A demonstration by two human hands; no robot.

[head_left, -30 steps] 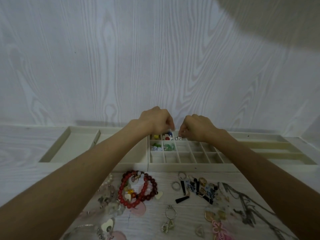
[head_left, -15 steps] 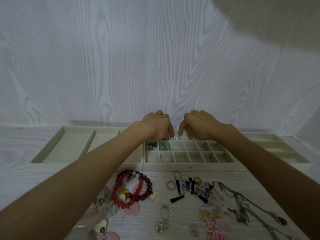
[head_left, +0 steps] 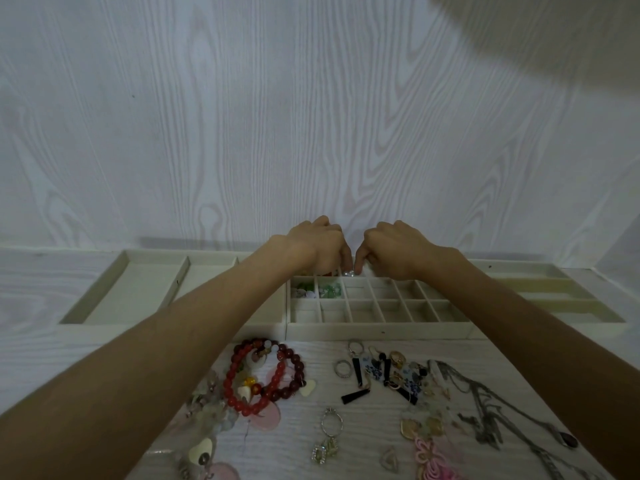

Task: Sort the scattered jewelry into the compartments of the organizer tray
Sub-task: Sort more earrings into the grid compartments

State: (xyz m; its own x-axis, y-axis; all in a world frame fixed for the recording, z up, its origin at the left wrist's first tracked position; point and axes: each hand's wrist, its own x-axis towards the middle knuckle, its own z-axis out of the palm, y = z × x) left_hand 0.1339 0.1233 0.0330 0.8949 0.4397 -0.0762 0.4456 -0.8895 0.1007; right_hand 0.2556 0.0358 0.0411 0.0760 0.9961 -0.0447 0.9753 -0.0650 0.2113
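The cream organizer tray with many small square compartments lies at the back of the table. My left hand and my right hand hover side by side over its far row, fingers curled down. Between their fingertips sits a small shiny silver piece; both hands seem to pinch it. Green and white beads fill two far-left compartments. Scattered jewelry lies in front: red bead bracelets, a silver ring, black and blue-patterned earrings, a dark chain necklace.
A wide tray section with long compartments sits at the left, another long-slot section at the right. Near the front edge lie a crystal keyring pendant, a pink knot ornament and pale shell pieces. A wood-grain wall stands right behind.
The view tilted up slightly, so the tray and jewelry sit lower in frame. Both hands stay close together over the tray's far row, holding the small silver piece.
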